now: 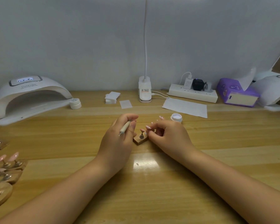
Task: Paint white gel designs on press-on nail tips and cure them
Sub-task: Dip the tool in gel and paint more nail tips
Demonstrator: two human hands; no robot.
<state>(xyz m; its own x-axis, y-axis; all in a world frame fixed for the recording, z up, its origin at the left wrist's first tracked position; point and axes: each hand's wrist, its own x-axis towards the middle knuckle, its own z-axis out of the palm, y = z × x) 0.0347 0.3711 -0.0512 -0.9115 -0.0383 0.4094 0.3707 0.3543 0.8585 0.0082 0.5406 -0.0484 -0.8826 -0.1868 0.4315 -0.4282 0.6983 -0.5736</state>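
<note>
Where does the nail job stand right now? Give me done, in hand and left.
Done: the gel pot stands open beside the right hand. In hand: the left hand grips the brush, and the right hand pinches a pink nail tip at the small wooden stand. Left: the curing lamp sits apart at far left, and more pink tips on stands wait at the table's left edge.
</note>
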